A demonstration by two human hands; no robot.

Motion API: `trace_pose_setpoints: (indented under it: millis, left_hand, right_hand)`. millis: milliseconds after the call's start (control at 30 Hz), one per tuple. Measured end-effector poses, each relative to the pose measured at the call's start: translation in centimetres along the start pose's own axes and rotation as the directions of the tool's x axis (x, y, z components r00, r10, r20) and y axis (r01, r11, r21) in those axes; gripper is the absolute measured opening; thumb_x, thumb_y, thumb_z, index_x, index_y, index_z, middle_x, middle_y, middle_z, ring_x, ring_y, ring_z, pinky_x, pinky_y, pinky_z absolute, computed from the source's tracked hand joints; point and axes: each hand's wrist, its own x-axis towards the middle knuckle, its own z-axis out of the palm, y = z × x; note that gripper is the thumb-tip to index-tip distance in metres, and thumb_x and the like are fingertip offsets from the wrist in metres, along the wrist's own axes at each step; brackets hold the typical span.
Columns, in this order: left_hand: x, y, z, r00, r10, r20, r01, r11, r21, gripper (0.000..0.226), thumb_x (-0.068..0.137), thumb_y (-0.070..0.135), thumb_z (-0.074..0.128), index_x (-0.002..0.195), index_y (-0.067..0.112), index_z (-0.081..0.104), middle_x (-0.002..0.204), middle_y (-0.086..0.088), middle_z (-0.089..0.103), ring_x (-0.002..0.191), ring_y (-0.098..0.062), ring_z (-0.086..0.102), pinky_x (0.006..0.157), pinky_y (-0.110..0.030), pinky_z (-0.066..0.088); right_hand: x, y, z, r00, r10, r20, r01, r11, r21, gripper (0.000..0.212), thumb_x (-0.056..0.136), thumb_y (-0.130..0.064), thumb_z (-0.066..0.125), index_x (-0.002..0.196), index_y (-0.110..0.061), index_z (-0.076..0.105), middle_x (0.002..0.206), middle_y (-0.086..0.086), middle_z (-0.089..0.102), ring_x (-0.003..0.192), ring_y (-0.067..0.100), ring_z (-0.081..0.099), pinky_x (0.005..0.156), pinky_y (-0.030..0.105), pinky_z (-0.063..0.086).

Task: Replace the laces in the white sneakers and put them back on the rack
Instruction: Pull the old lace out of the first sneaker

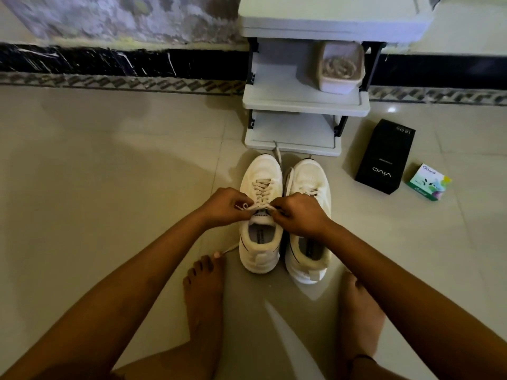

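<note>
Both hands pinch one cream flat shoelace (259, 206) over the tongue: left hand (223, 205) and right hand (297, 213), fingers curled tight on it. Two white mesh sneakers stand side by side on the pale tiled floor (137, 160), toes toward the grey plastic rack (304, 102); the laced sneaker (260, 174) is the one being worked, the second sneaker (310, 176) touching it. One beige plastic tub (340, 85) sits on a rack shelf, holding pale coiled stuff I cannot identify. One black cardboard box (385, 156) and one small green-and-white carton (428, 182) lie nearby.
</note>
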Motion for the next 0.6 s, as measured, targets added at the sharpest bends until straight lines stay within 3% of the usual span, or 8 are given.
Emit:
trace_pose_setpoints:
  millis: [133, 233, 300, 367, 433, 500, 600]
  left_hand:
    - [-0.2, -0.3, -0.9, 0.993, -0.015, 0.115, 0.04, 0.976, -0.213, 0.032, 0.081, 0.008, 0.071, 0.113, 0.01, 0.069, 0.108, -0.006, 0.07, 0.1, -0.019, 0.065, 0.086, -0.028, 0.054]
    - [-0.5, 0.0, -0.3, 0.998, -0.036, 0.054, 0.044, 0.987, -0.157, 0.038, 0.076, 0.015, 0.077, 0.113, 0.013, 0.068, 0.11, -0.004, 0.069, 0.103, -0.018, 0.064, 0.088, -0.027, 0.051]
    - [-0.9, 0.3, 0.6, 0.996, -0.07, -0.056, 0.066, 0.995, -0.072, 0.053, 0.071, 0.024, 0.081, 0.121, 0.015, 0.062, 0.115, -0.004, 0.066, 0.103, -0.018, 0.063, 0.088, -0.028, 0.051]
    - [-1.3, 0.8, 1.6, 0.981, -0.057, -0.183, 0.069, 0.996, 0.06, 0.066, 0.071, 0.034, 0.079, 0.13, 0.022, 0.052, 0.123, -0.002, 0.06, 0.104, -0.018, 0.061, 0.087, -0.034, 0.051]
    - [-1.8, 1.2, 2.6, 0.956, 0.046, -0.29, 0.032, 0.966, 0.257, 0.065, 0.075, 0.037, 0.073, 0.133, 0.025, 0.047, 0.132, 0.001, 0.051, 0.111, -0.019, 0.055, 0.085, -0.035, 0.049]
    - [-2.1, 1.9, 3.4, 0.922, 0.178, -0.343, -0.037, 0.924, 0.381, 0.048, 0.082, 0.037, 0.066, 0.125, 0.023, 0.053, 0.13, 0.001, 0.049, 0.107, -0.019, 0.055, 0.076, -0.034, 0.05]
    - [-2.4, 1.7, 4.0, 0.816, 0.455, -0.356, -0.181, 0.786, 0.591, 0.032, 0.085, 0.039, 0.049, 0.097, 0.014, 0.066, 0.103, -0.006, 0.063, 0.076, -0.023, 0.065, 0.049, -0.03, 0.05]
  right_hand:
    - [-0.4, 0.0, 0.1, 1.0, 0.003, 0.0, -0.003, 1.0, 0.03, 0.031, 0.095, -0.031, 0.048, 0.117, -0.014, 0.062, 0.1, 0.01, 0.068, 0.088, 0.026, 0.062, 0.071, 0.032, 0.048]
    - [-0.9, -0.6, 1.1, 0.998, 0.047, -0.046, -0.05, 0.997, -0.067, 0.035, 0.095, -0.038, 0.045, 0.119, -0.014, 0.056, 0.108, 0.009, 0.065, 0.095, 0.026, 0.061, 0.072, 0.028, 0.042]
    - [-1.1, -1.0, 1.8, 0.997, 0.062, -0.051, -0.069, 0.986, -0.15, 0.044, 0.096, -0.043, 0.043, 0.127, -0.012, 0.049, 0.124, 0.013, 0.058, 0.113, 0.028, 0.054, 0.093, 0.032, 0.039]
    - [-1.2, -1.2, 2.7, 0.997, 0.079, -0.008, -0.079, 0.974, -0.211, 0.061, 0.097, -0.046, 0.039, 0.143, -0.007, 0.031, 0.146, 0.017, 0.037, 0.136, 0.03, 0.032, 0.112, 0.038, 0.02]
    - [-1.3, -1.4, 3.2, 0.994, 0.104, 0.024, -0.096, 0.971, -0.22, 0.066, 0.099, -0.045, 0.032, 0.149, -0.005, 0.015, 0.154, 0.017, 0.022, 0.143, 0.029, 0.019, 0.116, 0.039, 0.01]
    - [-1.3, -1.4, 3.5, 0.993, 0.114, 0.018, -0.109, 0.974, -0.2, 0.065, 0.1, -0.043, 0.028, 0.149, -0.004, 0.012, 0.155, 0.017, 0.019, 0.144, 0.029, 0.018, 0.116, 0.039, 0.01]
    - [-1.4, -1.6, 3.4, 0.992, 0.124, 0.022, -0.118, 0.974, -0.193, 0.062, 0.102, -0.042, 0.023, 0.15, -0.005, 0.009, 0.156, 0.016, 0.017, 0.144, 0.028, 0.018, 0.117, 0.038, 0.009]
